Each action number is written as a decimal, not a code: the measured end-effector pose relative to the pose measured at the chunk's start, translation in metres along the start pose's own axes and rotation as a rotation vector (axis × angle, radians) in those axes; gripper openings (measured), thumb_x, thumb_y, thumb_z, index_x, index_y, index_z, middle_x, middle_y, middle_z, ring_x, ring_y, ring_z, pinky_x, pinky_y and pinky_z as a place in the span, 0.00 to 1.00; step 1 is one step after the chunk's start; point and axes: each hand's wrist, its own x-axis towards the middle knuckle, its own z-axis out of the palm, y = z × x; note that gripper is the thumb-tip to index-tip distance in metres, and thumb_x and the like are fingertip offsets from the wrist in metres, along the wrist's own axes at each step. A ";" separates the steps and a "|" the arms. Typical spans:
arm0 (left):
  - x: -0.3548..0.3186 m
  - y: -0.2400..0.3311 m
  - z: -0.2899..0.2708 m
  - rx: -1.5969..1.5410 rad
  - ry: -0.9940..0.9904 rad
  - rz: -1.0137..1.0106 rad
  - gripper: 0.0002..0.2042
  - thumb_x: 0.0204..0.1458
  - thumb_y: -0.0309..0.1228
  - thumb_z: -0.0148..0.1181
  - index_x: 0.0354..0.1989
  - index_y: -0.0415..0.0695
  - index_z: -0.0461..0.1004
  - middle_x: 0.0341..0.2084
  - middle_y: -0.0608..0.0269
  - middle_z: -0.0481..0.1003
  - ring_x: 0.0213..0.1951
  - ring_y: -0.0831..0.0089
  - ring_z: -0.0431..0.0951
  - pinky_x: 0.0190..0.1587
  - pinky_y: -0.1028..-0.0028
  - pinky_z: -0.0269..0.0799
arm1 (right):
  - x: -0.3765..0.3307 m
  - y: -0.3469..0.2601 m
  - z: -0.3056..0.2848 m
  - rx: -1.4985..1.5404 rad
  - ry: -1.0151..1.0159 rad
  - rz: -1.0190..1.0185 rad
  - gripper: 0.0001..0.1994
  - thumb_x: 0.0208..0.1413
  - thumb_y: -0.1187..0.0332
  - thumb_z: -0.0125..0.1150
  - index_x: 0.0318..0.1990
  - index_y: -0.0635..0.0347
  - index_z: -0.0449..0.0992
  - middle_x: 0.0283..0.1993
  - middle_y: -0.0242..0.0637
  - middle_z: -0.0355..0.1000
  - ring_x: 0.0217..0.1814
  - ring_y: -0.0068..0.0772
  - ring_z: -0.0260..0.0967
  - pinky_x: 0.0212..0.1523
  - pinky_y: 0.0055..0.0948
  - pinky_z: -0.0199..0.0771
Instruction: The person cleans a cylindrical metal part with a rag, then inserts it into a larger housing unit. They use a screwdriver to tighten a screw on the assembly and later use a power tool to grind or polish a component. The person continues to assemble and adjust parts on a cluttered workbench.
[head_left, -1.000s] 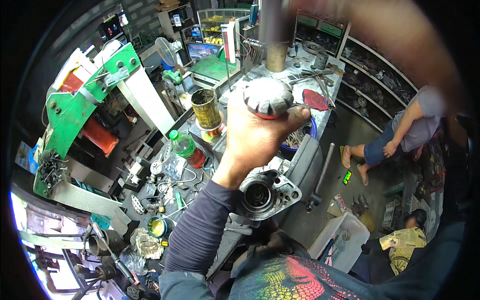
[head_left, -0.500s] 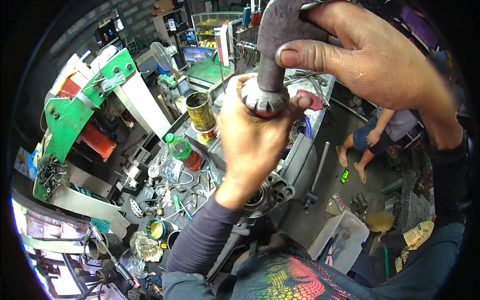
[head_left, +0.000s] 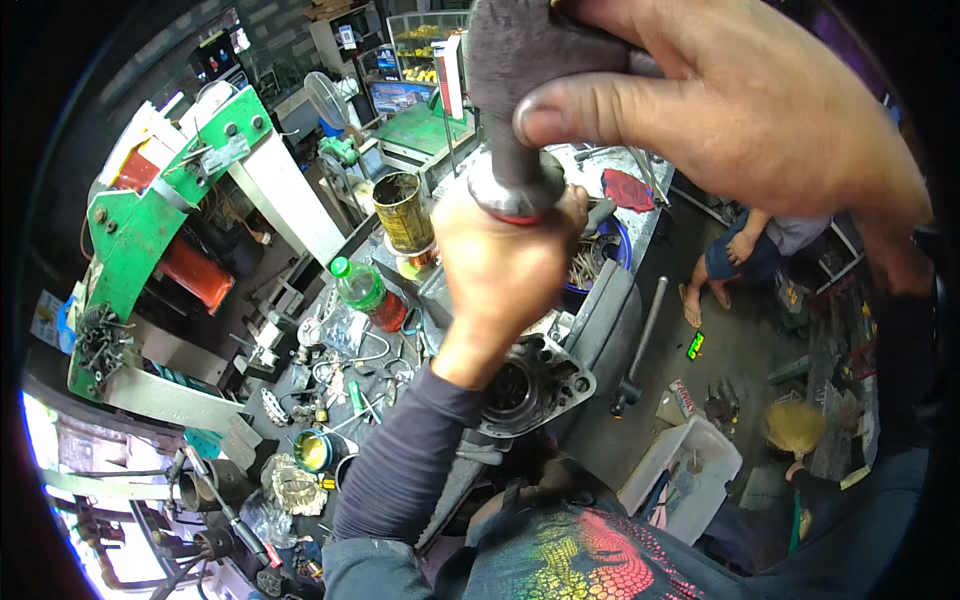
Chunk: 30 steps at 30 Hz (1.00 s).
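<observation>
My right hand [head_left: 720, 110] grips a dark steel hammer [head_left: 512, 70] close to its head. The hammer's shiny round face points down, over my left hand [head_left: 505, 255]. My left fist is wrapped round an upright piece; only a red rim [head_left: 525, 219] shows directly under the hammer face, and the rest is hidden. Whether face and rim touch, I cannot tell. Beneath my left wrist lies a grey metal housing [head_left: 575, 372] with a round bore, partly covered by my wrist. It sits beside the jaw of a bench vise [head_left: 608, 305].
On the bench stand a yellow can [head_left: 404, 222], a green-capped bottle [head_left: 362, 290] and a blue tub of parts [head_left: 622, 245]. The vise handle [head_left: 650, 335] juts out right. A grey bin [head_left: 690, 470] stands below. One person sits beyond; another's hand [head_left: 795, 470] holds a broom [head_left: 796, 428].
The hammer and my right hand have shifted left and slightly upward in the picture. My left fist stays closed near the same spot, and more of the housing shows below it. The broom has moved right.
</observation>
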 end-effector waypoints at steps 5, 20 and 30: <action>-0.002 0.016 -0.004 -0.081 -0.082 -0.234 0.13 0.48 0.25 0.77 0.27 0.41 0.73 0.21 0.72 0.72 0.25 0.82 0.71 0.29 0.75 0.69 | 0.014 0.017 0.006 0.055 0.019 -0.128 0.20 0.69 0.52 0.57 0.51 0.61 0.81 0.33 0.44 0.80 0.27 0.35 0.82 0.25 0.31 0.84; -0.006 -0.002 0.004 0.041 -0.094 0.086 0.12 0.52 0.27 0.76 0.23 0.42 0.77 0.15 0.75 0.73 0.17 0.85 0.68 0.22 0.80 0.64 | -0.020 0.003 0.020 -0.102 0.092 -0.061 0.21 0.70 0.51 0.56 0.54 0.60 0.80 0.36 0.44 0.81 0.34 0.37 0.80 0.34 0.34 0.81; -0.002 0.019 0.002 0.040 -0.066 -0.034 0.16 0.51 0.29 0.78 0.22 0.44 0.72 0.23 0.73 0.75 0.27 0.86 0.72 0.32 0.81 0.67 | -0.009 0.008 0.010 0.031 0.094 -0.185 0.23 0.70 0.48 0.56 0.51 0.61 0.81 0.39 0.45 0.81 0.46 0.42 0.82 0.48 0.39 0.80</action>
